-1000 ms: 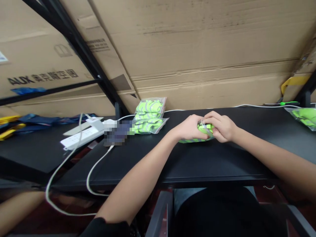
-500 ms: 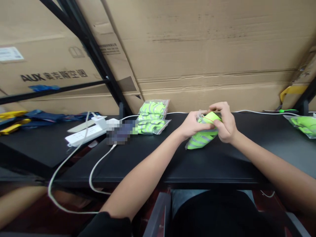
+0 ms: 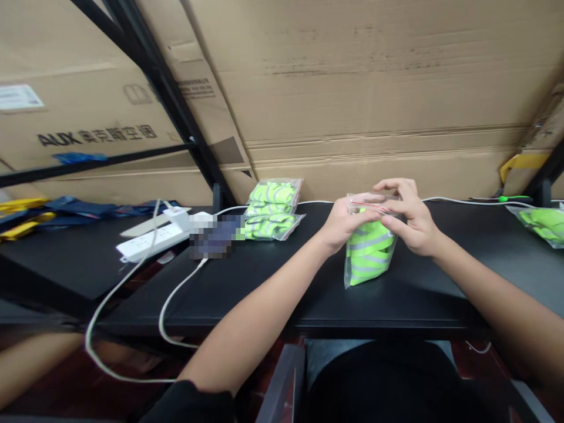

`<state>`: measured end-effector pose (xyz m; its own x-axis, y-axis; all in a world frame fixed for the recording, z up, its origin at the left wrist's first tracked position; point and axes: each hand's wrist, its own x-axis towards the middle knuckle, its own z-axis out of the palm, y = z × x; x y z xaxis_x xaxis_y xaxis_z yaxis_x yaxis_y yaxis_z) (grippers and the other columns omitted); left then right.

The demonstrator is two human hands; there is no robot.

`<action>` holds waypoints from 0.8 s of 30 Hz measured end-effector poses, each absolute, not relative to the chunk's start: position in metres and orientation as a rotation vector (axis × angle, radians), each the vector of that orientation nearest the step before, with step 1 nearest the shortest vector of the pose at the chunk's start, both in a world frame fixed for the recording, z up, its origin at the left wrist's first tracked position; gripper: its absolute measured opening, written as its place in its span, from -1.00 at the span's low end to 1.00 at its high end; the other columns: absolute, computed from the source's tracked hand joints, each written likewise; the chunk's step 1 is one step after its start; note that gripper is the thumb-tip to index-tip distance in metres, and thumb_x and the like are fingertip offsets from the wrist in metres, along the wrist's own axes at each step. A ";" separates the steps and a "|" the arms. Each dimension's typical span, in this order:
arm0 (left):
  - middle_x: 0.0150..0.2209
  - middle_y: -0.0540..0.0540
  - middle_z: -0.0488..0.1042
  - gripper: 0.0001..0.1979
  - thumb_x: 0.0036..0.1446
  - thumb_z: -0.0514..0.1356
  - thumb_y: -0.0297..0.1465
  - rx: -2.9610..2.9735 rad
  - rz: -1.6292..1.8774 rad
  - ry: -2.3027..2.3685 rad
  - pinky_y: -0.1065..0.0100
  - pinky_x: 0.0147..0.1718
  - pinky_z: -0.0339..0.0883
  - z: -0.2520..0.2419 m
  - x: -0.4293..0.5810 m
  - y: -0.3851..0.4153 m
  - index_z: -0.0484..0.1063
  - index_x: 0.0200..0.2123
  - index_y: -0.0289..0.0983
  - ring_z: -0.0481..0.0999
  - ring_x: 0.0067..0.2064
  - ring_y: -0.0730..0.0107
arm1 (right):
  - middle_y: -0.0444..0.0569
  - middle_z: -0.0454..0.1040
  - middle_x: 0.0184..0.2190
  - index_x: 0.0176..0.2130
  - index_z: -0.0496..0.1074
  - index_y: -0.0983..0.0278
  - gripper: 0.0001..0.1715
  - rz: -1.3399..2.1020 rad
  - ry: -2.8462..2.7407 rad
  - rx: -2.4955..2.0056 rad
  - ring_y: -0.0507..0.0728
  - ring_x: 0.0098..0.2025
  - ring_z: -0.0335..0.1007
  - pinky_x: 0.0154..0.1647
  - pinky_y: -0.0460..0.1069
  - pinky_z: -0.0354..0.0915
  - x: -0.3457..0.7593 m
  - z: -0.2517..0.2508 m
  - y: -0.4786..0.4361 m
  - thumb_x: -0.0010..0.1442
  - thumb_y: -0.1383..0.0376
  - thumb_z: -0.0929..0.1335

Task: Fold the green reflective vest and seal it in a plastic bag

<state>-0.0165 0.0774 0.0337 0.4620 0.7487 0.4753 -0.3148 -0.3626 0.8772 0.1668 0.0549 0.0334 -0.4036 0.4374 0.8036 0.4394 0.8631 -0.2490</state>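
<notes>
A clear zip bag (image 3: pixel 369 254) stands upright on the black table, filled with folded neon-green fabric that has grey reflective stripes. My left hand (image 3: pixel 343 222) grips the bag's top at the left, thumb in front and fingers behind. At the right end of the red-lined seal, my right hand (image 3: pixel 409 216) pinches the top edge between thumb and fingers. The fabric lies wholly below the seal. Some of my left fingertips are hidden behind the plastic.
Filled bags of the same green fabric (image 3: pixel 271 210) are stacked left of my hands, and another green bag (image 3: pixel 544 224) lies at the far right. A white power strip (image 3: pixel 152 239), cables and a blurred-out object sit at the left. Cardboard (image 3: pixel 374 106) backs the table (image 3: pixel 264 294).
The bag has turned from tilted to upright, and the green fabric has gone down below its red-lined top. My right hand has shifted slightly right along the edge.
</notes>
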 end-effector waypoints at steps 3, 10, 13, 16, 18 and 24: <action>-0.05 -0.20 0.62 -0.69 -0.05 0.38 -0.34 1.515 1.168 0.385 0.09 0.13 0.31 0.036 -0.019 0.076 0.63 -0.18 -0.30 0.54 0.09 0.01 | 0.11 0.38 0.06 -0.06 0.49 0.18 -0.72 0.140 -1.967 -0.608 0.30 0.14 0.33 0.14 0.30 0.28 0.170 0.030 0.057 0.29 0.13 0.33; 0.01 -0.17 0.60 -0.72 0.07 0.25 -0.33 1.465 1.129 0.355 0.18 0.15 0.30 0.036 -0.023 0.076 0.66 -0.18 -0.28 0.53 0.10 0.09 | 0.02 0.54 -0.18 -0.23 0.50 0.21 -0.83 0.371 -1.759 -0.626 0.18 -0.14 0.51 -0.10 0.14 0.46 0.177 0.034 0.059 0.24 0.17 0.40; -0.13 -0.15 0.65 -0.73 0.01 0.32 -0.35 1.392 1.198 0.446 0.23 0.03 0.36 0.034 -0.023 0.077 0.65 -0.19 -0.29 0.59 -0.05 0.17 | -0.06 0.55 -0.38 -0.32 0.51 0.21 -0.87 0.358 -1.718 -0.691 0.13 -0.31 0.49 -0.23 0.08 0.47 0.180 0.041 0.057 0.14 0.21 0.48; -0.28 -0.08 0.66 -0.68 -0.06 0.42 -0.35 1.283 1.308 0.517 0.28 -0.10 0.40 0.032 -0.021 0.078 0.62 -0.17 -0.27 0.60 -0.23 0.31 | -0.10 0.55 -0.41 -0.30 0.48 0.20 -0.72 0.413 -1.579 -0.697 0.10 -0.37 0.50 -0.26 0.05 0.48 0.182 0.045 0.058 -0.01 0.25 0.56; -0.31 -0.06 0.65 -0.63 -0.07 0.45 -0.34 1.272 1.347 0.507 0.29 -0.12 0.40 0.030 -0.020 0.078 0.59 -0.13 -0.27 0.59 -0.27 0.35 | -0.12 0.55 -0.41 -0.25 0.46 0.20 -0.61 0.484 -1.510 -0.687 0.09 -0.37 0.52 -0.24 0.04 0.49 0.184 0.046 0.061 -0.07 0.25 0.59; -0.27 -0.07 0.64 -0.57 -0.02 0.44 -0.28 1.317 1.392 0.497 0.29 -0.14 0.43 0.025 -0.019 0.081 0.53 -0.07 -0.28 0.61 -0.25 0.34 | -0.09 0.54 -0.47 -0.30 0.50 0.25 -0.66 0.597 -1.593 -0.738 0.08 -0.45 0.48 -0.35 0.02 0.47 0.194 0.045 0.067 0.01 0.11 0.56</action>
